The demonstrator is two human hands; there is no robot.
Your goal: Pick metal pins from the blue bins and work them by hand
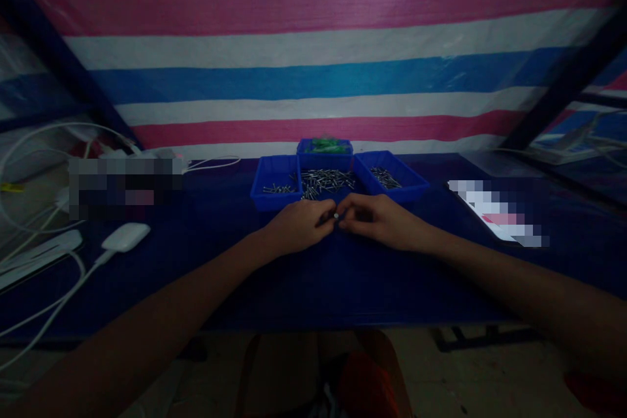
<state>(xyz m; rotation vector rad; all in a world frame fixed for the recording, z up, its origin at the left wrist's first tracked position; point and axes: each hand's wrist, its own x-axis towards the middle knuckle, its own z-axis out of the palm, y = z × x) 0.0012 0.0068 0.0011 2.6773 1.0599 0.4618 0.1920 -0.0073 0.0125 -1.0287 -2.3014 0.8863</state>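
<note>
My left hand (pixel 301 225) and my right hand (pixel 382 219) meet above the blue table, just in front of the bins. Between their fingertips is a small part with a bright round end (pixel 336 215); its kind is too small and dark to tell. The left thumb and forefinger are pinched at it. My right thumb and fingers curl in from the other side, their tips close together, and what they grip is not clear. Beyond the hands lies a pile of thin metal pins (pixel 327 179), like screws or nails, between two blue bins.
Pins also lie in the left bin (pixel 275 198) and the right bin (pixel 409 192). A back bin (pixel 306 154) holds green pieces (pixel 326 144). A lit phone (pixel 490 212) rests at right. A white charger (pixel 126 236) and cables are at left. Striped sheeting (pixel 313 85) hangs behind.
</note>
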